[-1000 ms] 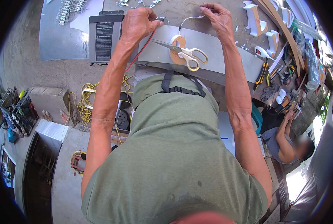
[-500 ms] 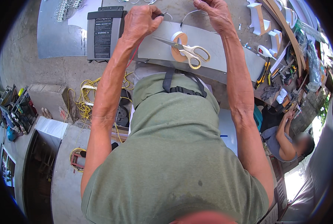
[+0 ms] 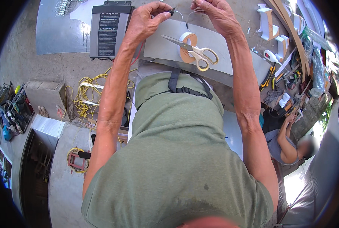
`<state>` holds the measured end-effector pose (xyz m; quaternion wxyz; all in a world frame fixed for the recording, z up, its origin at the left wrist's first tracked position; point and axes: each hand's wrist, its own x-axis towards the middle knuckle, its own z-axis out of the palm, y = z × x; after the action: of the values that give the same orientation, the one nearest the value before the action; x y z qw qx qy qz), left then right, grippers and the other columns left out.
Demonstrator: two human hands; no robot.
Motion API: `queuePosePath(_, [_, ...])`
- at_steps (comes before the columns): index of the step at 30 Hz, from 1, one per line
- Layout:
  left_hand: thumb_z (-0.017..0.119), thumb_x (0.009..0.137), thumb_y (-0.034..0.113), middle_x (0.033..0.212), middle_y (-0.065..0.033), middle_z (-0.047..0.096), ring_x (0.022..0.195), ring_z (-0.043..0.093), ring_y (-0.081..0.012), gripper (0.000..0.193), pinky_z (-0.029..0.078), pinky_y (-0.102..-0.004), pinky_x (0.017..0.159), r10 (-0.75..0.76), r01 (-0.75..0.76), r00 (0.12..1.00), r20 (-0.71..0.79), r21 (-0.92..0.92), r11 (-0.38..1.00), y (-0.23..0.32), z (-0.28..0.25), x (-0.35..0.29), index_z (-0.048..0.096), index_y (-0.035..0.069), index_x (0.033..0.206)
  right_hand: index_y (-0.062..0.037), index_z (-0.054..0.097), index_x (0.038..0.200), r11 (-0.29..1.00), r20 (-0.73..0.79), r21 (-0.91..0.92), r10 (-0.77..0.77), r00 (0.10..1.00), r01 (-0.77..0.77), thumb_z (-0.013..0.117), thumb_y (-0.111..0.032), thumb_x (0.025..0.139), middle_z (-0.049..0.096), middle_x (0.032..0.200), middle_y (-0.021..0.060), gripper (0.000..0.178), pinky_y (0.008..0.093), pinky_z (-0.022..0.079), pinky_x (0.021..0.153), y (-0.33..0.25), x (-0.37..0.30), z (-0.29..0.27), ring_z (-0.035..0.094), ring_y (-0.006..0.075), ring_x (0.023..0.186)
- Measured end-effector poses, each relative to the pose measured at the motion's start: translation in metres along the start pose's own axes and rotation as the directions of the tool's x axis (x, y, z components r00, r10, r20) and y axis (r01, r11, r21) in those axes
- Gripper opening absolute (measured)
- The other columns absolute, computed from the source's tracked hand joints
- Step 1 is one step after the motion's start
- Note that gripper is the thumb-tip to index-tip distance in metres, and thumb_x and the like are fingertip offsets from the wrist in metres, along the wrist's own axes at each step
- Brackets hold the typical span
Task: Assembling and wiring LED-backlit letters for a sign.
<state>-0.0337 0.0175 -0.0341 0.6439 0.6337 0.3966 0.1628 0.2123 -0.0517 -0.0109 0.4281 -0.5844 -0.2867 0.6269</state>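
Observation:
Near the upper edge, my left hand (image 3: 148, 19) pinches a small black wire end (image 3: 172, 11) between thumb and fingers; a short pale wire curls out from it. Opposite, my right hand (image 3: 217, 16) has thumb and finger closed on a thin white wire (image 3: 191, 16), which loops down to a dark tip. Below and between the hands lie scissors (image 3: 204, 57) with pale handles, blades resting across a roll of white tape (image 3: 192, 40). Both sit on a grey metal sheet (image 3: 215, 41). A red wire (image 3: 140, 53) hangs beside my left wrist.
A grey power supply box (image 3: 108, 32) stands left of my left hand. White curved pieces (image 3: 267, 24), a glue gun (image 3: 270, 56) and yellow-black cutters (image 3: 268, 75) lie to the right. Yellow cable (image 3: 86, 97) is heaped on the floor. Another person (image 3: 285, 140) works at far right.
My hands have drawn closer together, the left one moving right and slightly up. Both keep their pinch on the wires. The whole view has shifted slightly.

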Motion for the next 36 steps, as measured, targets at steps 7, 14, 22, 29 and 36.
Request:
queuePosePath(7, [0.074,0.09,0.012,0.087,0.0041,0.066,0.079,0.057,-0.0049,0.024,0.048,-0.0194,0.07,0.001,0.001,1.0,-0.019,0.057,0.998,0.006,0.0,-0.009,0.074,0.006,0.114,-0.0054,0.067,0.101,0.999,0.074,0.013,0.046,0.996,-0.047,0.07,-0.024,0.095,0.066,0.092,0.0003,0.02,0.0272,0.049,0.085,0.007,-0.002,0.009,0.061,0.0104,0.088])
queuePosePath(14, [0.072,0.091,0.007,0.082,0.0074,0.059,0.074,0.05,-0.0024,0.022,0.044,-0.0178,0.065,0.019,-0.027,0.999,-0.043,-0.193,0.981,0.002,0.001,-0.016,0.074,0.006,0.113,-0.0048,0.067,0.099,0.992,0.154,0.035,0.114,0.982,-0.121,0.071,-0.023,0.094,0.065,0.091,0.0,0.019,0.0261,0.048,0.085,-0.009,-0.007,0.019,0.06,0.0102,0.087])
queuePosePath(22, [0.071,0.09,0.004,0.076,0.0085,0.05,0.07,0.045,-0.0028,0.022,0.039,-0.019,0.061,0.078,-0.093,0.989,-0.126,-0.123,0.988,0.006,0.004,-0.022,0.075,0.009,0.111,-0.0036,0.068,0.099,0.989,0.236,0.029,0.135,0.962,-0.146,0.071,-0.024,0.093,0.066,0.092,0.001,0.021,0.0273,0.047,0.088,-0.007,-0.009,0.019,0.06,0.0112,0.089])
queuePosePath(29, [0.071,0.09,0.004,0.076,0.0084,0.051,0.07,0.045,-0.003,0.022,0.04,-0.0195,0.06,0.097,-0.112,0.989,-0.115,-0.127,0.986,0.005,0.003,-0.024,0.075,0.011,0.111,-0.0036,0.069,0.1,0.985,0.258,0.066,0.135,0.957,-0.157,0.071,-0.025,0.093,0.067,0.093,0.0017,0.022,0.0273,0.048,0.088,-0.006,-0.01,0.02,0.061,0.0114,0.091])
queuePosePath(36, [0.071,0.091,0.004,0.078,0.0083,0.054,0.071,0.046,-0.0031,0.022,0.04,-0.0191,0.062,0.121,-0.133,0.987,-0.106,-0.106,0.986,0.007,0.003,-0.024,0.075,0.011,0.11,-0.0037,0.069,0.101,0.985,0.248,0.034,0.156,0.956,-0.17,0.071,-0.025,0.093,0.069,0.092,0.0021,0.022,0.0275,0.048,0.086,-0.002,-0.009,0.022,0.062,0.0112,0.089])
